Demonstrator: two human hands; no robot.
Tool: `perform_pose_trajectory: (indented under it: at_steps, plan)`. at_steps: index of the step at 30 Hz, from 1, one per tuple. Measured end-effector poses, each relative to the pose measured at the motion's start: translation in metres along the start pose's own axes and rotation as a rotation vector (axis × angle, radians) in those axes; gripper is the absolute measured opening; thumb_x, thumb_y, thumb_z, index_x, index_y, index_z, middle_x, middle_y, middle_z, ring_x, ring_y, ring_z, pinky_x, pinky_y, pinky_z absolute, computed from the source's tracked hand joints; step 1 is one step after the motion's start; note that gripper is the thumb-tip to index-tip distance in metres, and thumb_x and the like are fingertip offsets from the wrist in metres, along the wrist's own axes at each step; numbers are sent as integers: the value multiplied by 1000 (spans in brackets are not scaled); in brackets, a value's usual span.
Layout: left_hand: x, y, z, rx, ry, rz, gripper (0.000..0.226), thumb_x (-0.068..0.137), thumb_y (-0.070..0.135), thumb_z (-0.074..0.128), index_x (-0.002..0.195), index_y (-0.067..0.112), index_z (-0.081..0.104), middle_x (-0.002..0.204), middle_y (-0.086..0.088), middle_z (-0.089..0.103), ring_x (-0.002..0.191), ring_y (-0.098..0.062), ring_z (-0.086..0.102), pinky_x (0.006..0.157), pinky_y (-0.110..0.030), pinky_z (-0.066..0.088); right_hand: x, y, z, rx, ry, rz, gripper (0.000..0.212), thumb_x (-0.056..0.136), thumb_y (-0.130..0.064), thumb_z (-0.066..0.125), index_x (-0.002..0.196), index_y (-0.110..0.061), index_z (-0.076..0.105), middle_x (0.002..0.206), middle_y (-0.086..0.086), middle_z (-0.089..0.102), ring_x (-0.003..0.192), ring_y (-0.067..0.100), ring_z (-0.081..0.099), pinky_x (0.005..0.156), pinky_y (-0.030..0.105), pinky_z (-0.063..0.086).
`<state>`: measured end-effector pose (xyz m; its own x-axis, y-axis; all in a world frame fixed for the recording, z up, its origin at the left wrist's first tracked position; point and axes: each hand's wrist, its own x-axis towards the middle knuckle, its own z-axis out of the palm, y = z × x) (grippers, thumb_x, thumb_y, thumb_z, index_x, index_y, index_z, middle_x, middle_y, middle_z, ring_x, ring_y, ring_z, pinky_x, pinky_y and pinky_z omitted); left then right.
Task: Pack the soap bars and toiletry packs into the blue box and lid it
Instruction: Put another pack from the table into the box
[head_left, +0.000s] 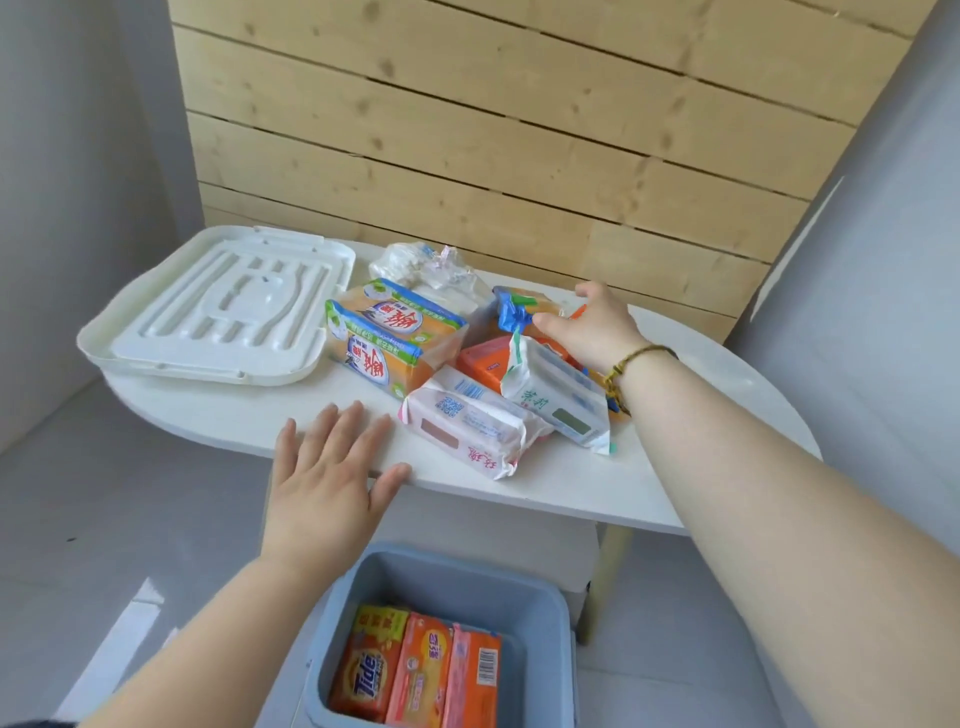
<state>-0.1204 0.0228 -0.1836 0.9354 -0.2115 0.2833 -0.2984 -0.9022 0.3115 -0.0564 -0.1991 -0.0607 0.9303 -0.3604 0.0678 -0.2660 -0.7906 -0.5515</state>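
Note:
The blue box (524, 608) stands on the floor below the table's front edge, holding three soap bars (415, 670) side by side. On the white table (234, 415) lie two orange soap packs with blue-green edges (389, 338), a pink-white toiletry pack (472, 426), a white-green pack (561, 395) and an orange bar (483, 361). My right hand (592, 325) reaches over the pile, fingers curled on a blue-ended pack (511, 312); whether it grips the pack is unclear. My left hand (322, 478) hovers open and flat at the table's front edge. The white lid (218, 312) lies at the table's left.
A clear plastic bag of small items (426, 267) lies behind the soap packs. A wooden plank wall (519, 130) backs the table. Grey walls stand on both sides. A pale table leg (608, 577) stands right of the box.

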Motion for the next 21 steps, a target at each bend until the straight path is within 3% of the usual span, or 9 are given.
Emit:
perform_pose_trajectory:
  at_steps: [5,13,21]
  plan:
    - [5,-2,-5,95,-61,-5,82,91,56,2,107,10,68,113,-17,67,104,-39,63,96,-43,21,50,-22,28,-148,-79,93,83,82,-47,59,142,-7,18,147,17,29,132,33,35,105,36,35]
    - [8,-4,-4,101,-118,-13,79,92,54,2,106,12,68,111,-14,69,103,-36,65,94,-41,24,83,-23,57,-166,2,269,79,81,-47,57,137,-3,23,134,17,43,123,31,46,101,38,43]
    - [5,-3,-11,90,-146,10,82,92,55,0,105,11,69,109,-15,70,102,-36,65,93,-40,23,62,-16,36,-138,146,167,61,83,-36,58,126,0,34,130,20,50,121,35,46,96,36,41]
